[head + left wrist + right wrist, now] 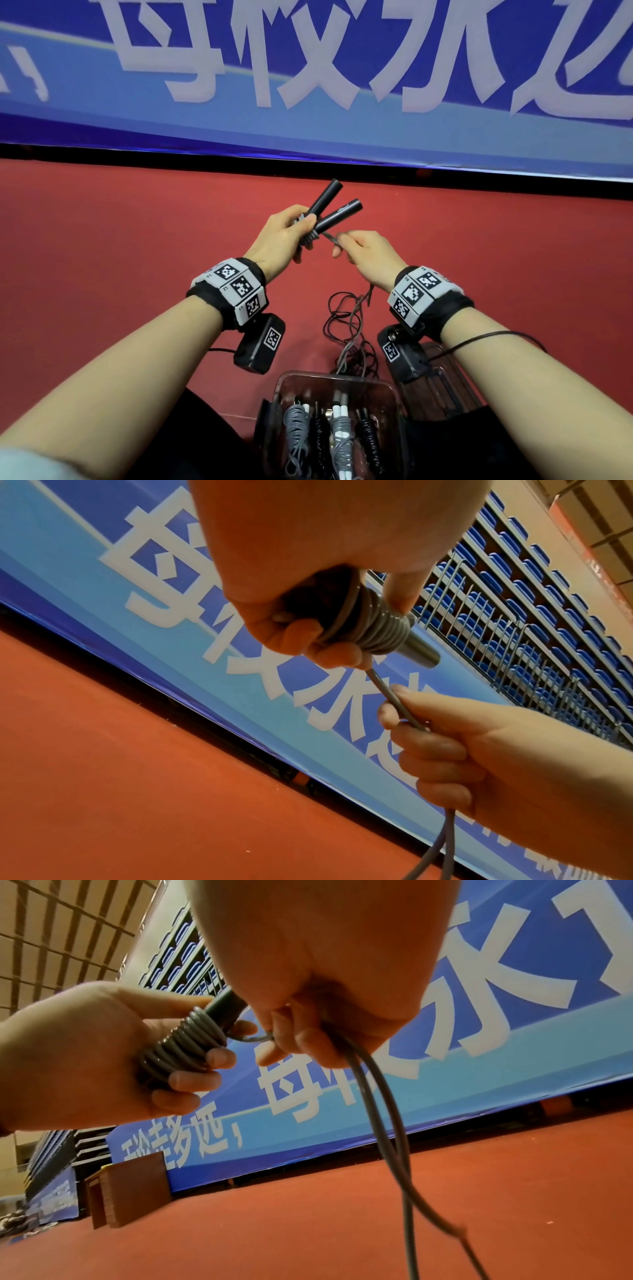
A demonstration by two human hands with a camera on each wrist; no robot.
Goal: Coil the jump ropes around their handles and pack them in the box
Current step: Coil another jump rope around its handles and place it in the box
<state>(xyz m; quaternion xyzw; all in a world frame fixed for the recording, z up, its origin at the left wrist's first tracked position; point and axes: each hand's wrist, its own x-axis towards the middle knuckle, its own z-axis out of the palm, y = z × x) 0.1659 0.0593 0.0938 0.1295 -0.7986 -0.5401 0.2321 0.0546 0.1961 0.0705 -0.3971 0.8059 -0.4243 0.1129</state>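
Head view: the left hand [281, 236] gripped two black handles [329, 209], their long axis pointing up and away. Just right of the handles, the right hand [366, 255] pinched the grey rope [330, 240], feeding the coil; the box [334, 380] sat nearer the body.

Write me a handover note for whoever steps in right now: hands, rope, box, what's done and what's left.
Left hand: grips both black handles together, held up above the red floor, a few turns of grey rope already wound round them.
Right hand: pinches the rope close to the coil, feeding it; the doubled slack hangs down to a loose pile on the floor.
Box: clear, open, in front of the person, holding several coiled ropes.
Done: earlier ropes packed, this coil started.
Left: wind the remaining slack, secure it, place it in the box.
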